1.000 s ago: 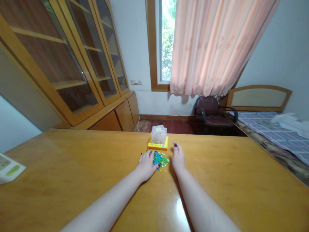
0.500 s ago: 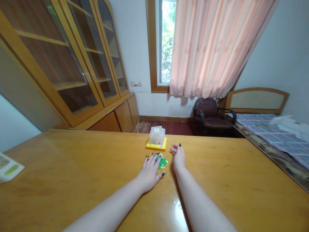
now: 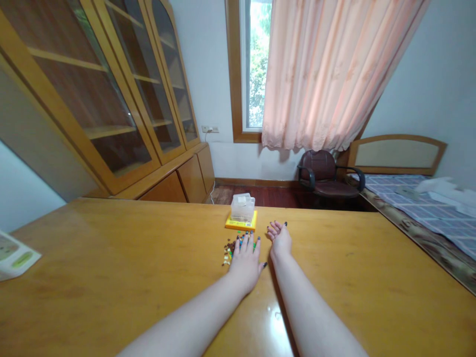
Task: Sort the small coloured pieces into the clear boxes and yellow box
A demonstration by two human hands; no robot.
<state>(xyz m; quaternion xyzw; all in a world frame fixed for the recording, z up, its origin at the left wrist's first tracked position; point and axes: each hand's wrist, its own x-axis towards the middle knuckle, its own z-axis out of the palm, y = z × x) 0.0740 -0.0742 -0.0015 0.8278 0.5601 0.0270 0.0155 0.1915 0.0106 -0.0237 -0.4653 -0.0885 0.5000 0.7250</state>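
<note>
My left hand [image 3: 245, 260] lies palm down with its fingers spread over a heap of tiny coloured building bricks [image 3: 226, 257]. Brown, cream and yellow bricks show at its left side, with blue and green ones between and beside the fingers; the rest are hidden under it. To the right of the heap, my right hand [image 3: 280, 241] rests on its edge on the table, palm turned inward. Its fingers are loosely bent and apart, with nothing in them. Just beyond the bricks, a clear plastic box [image 3: 242, 209] stands on a flat yellow box [image 3: 238, 224].
The wooden table [image 3: 130, 277] fills the foreground. At its left edge is a white and green object [image 3: 18, 260], partly cut off. Past the far edge are a glass-fronted cabinet [image 3: 163, 153], a brown armchair [image 3: 322, 171] and a bed [image 3: 420, 203].
My left hand has moved right across the heap, uncovering brown and cream bricks on the left and covering most green ones. My right hand has shifted slightly right, its palm turned up more.
</note>
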